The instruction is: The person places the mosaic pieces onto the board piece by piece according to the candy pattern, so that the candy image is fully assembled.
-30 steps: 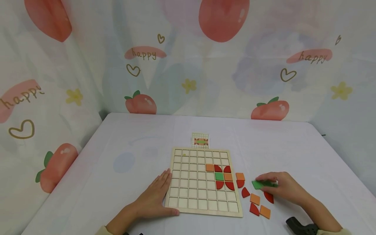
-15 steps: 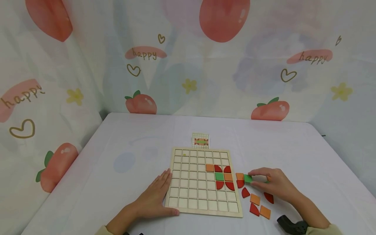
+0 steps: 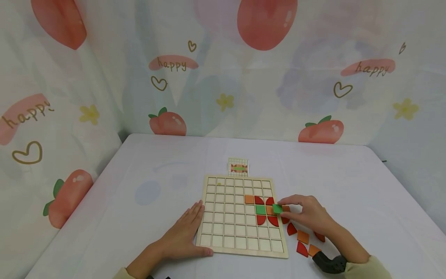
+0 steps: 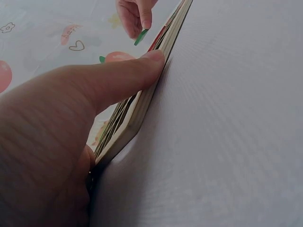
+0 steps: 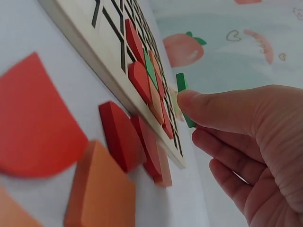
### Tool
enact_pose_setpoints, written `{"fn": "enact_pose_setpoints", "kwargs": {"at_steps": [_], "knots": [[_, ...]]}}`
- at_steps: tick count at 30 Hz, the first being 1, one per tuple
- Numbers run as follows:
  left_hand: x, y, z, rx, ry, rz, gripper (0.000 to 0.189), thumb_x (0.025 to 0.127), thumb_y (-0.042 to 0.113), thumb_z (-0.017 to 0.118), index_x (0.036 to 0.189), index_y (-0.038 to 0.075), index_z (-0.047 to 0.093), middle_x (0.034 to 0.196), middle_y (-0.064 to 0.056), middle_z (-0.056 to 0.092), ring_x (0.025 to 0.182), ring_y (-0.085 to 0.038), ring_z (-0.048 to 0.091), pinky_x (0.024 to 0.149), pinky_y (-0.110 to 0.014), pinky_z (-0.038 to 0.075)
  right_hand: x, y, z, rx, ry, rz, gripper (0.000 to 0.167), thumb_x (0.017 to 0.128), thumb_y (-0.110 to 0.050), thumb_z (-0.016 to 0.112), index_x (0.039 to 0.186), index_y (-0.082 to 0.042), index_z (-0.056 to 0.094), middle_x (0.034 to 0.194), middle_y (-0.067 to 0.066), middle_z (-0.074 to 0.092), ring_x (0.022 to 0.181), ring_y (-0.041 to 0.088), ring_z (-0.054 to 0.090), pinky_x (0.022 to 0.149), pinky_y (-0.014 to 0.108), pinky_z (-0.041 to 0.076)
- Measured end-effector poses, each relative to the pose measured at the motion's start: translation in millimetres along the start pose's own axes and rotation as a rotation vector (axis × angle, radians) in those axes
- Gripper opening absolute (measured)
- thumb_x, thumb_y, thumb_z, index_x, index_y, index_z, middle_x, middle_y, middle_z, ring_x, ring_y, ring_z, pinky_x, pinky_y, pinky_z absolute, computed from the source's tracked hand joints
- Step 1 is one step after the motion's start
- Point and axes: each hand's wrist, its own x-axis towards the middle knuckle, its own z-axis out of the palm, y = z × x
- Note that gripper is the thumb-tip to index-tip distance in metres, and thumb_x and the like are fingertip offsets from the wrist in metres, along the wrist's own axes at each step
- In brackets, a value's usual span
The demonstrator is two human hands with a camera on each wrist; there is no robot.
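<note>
Left of the grid board (image 3: 229, 228), the left hand (image 3: 184, 234) lay spread along the frame, fingers straight and thumb at the near corner; it gripped nothing and was probably steadying the board. Beyond the board's far edge stood the pattern card (image 3: 238, 168), showing red, orange and a green middle band. On the right half of the board sat an orange square (image 3: 249, 199), then four red quarter-rounds (image 3: 259, 200) with a seated green tile (image 3: 260, 209) and a second orange piece between them.

Over the board's right edge, the right hand (image 3: 308, 215) pinched a green tile (image 3: 277, 209) between thumb and fingertips, clear of the surface. The hand partly hid its load, so whether a second green tile sat behind the first could not be told. Right of the board, loose red and orange pieces (image 3: 303, 236) lay on the counter (image 3: 331, 174).

Step in hand, as judged: carrying green in to extend the middle row. Next move likely called for passing leftward over the seated pieces, squaring the tile to the bare cell left of the seated green, then lowering and releasing it without nudging its neighbours.
</note>
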Motion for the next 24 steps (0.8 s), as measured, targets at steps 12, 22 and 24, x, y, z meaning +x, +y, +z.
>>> {"fn": "enact_pose_setpoints", "kwargs": {"at_steps": [12, 22, 24], "knots": [[0.9, 0.6, -0.9, -0.005, -0.009, -0.005, 0.116, 0.071, 0.078, 0.048, 0.146, -0.001, 0.009, 0.153, -0.011, 0.0, 0.138, -0.021, -0.001, 0.11, -0.04, 0.009, 13.9, -10, 10, 0.058, -0.069, -0.026, 0.027, 0.079, -0.022, 0.073, 0.103, -0.012, 0.07, 0.1, -0.007, 0.066, 0.096, 0.014, 0.06, 0.08, 0.036, 0.05], [0.2, 1.9, -2.5, -0.006, -0.009, -0.005, 0.116, 0.071, 0.077, 0.049, 0.146, -0.002, 0.009, 0.153, -0.011, 0.0, 0.138, -0.022, -0.001, 0.11, -0.04, 0.009, 23.2, -19, 21, 0.09, -0.099, -0.017, 0.026, 0.08, -0.021, 0.072, 0.102, -0.008, 0.07, 0.1, -0.002, 0.066, 0.095, 0.017, 0.06, 0.079, 0.037, 0.051], [0.0, 1.9, -2.4, -0.005, -0.007, -0.002, 0.116, 0.071, 0.077, 0.049, 0.146, -0.002, 0.009, 0.153, -0.011, 0.0, 0.138, -0.022, -0.001, 0.11, -0.04, 0.009, 24.4, -20, 24, 0.081, -0.1, -0.023, 0.026, 0.08, -0.02, 0.072, 0.103, -0.008, 0.07, 0.1, -0.002, 0.067, 0.094, 0.016, 0.06, 0.078, 0.036, 0.051]]}}
